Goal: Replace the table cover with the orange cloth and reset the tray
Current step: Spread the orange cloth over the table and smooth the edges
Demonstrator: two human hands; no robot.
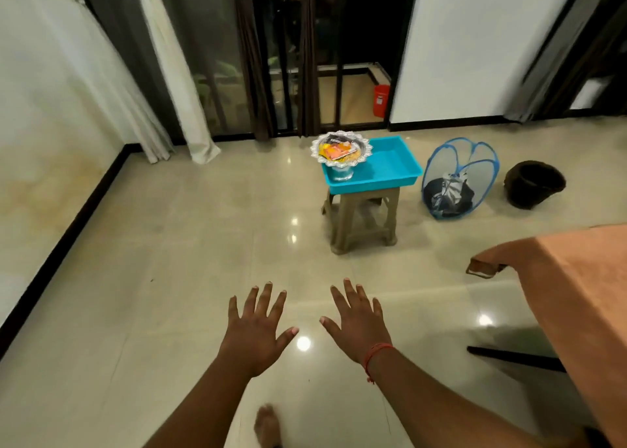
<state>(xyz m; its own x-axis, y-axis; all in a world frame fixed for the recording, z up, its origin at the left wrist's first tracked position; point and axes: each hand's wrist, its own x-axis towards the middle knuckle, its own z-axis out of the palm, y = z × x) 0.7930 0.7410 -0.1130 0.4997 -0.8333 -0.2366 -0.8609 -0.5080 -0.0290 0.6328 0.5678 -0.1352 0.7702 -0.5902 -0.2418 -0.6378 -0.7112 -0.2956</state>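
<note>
An orange cloth (576,298) covers the table at the right edge, one corner hanging down. Across the floor a blue plastic tray (390,167) sits on a beige stool (363,220). A silver pedestal bowl (341,148) with orange and dark packets stands in the tray's left part. My left hand (258,328) and my right hand (356,322) are held out over the floor, fingers spread, palms down, holding nothing, well short of the stool.
A blue mesh laundry basket (458,179) with dark clothes stands right of the stool, and a dark brown basket (532,184) beyond it. Curtains and glass doors line the back wall. A dark table leg (515,357) runs under the cloth. My foot (268,425) is below.
</note>
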